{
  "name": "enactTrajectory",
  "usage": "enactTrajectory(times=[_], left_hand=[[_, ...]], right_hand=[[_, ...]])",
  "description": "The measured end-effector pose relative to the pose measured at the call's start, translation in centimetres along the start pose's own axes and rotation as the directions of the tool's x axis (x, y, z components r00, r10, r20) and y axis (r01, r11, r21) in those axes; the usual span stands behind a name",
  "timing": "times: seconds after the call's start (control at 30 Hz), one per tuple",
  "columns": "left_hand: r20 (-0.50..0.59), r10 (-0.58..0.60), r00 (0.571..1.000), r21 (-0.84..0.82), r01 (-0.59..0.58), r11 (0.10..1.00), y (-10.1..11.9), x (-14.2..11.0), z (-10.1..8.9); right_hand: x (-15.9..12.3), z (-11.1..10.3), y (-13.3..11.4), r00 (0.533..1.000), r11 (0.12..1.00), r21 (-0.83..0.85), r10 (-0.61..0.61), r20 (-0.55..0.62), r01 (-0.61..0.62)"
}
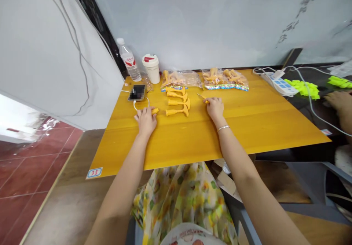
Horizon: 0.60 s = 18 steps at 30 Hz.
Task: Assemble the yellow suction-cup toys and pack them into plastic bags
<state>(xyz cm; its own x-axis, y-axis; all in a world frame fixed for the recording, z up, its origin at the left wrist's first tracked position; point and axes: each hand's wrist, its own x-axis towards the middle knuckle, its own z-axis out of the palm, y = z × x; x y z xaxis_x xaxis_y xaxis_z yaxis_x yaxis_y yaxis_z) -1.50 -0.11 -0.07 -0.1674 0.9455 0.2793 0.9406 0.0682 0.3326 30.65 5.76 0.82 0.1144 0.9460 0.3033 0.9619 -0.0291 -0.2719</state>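
Observation:
My left hand (146, 120) rests low over the left part of the table, its fingers curled over a short orange handle (155, 110) whose end sticks out to the right. My right hand (215, 109) is closed on a thin orange rod with a metallic tip (202, 97), which points up and left. Between the hands lie several orange plastic hammer-shaped pieces (178, 112), stacked in a column with their heads to the right. The fingers hide most of what each hand holds.
Clear bags of orange pieces (225, 77) lie along the back of the wood-coloured tabletop (176, 142). A water bottle (129, 62), lidded cup (151, 69) and cabled phone (137, 92) stand or lie back left. At right are a power strip (282, 83), yellow-green pieces (304, 88) and another person's hand (339, 100).

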Motion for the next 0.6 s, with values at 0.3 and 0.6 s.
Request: enactTrajectory(times=[0.3,0.6], left_hand=[[0.033,0.030,0.999,0.006,-0.030,1.000,-0.01,0.04,0.37],[0.026,0.060,0.998,-0.052,-0.059,0.997,-0.18,0.09,0.48]], right_hand=[[-0.29,0.00,-0.22,0.996,1.000,0.022,-0.007,0.093,0.005],[-0.54,-0.40,-0.42,0.994,1.000,0.019,-0.005,0.111,0.003]])
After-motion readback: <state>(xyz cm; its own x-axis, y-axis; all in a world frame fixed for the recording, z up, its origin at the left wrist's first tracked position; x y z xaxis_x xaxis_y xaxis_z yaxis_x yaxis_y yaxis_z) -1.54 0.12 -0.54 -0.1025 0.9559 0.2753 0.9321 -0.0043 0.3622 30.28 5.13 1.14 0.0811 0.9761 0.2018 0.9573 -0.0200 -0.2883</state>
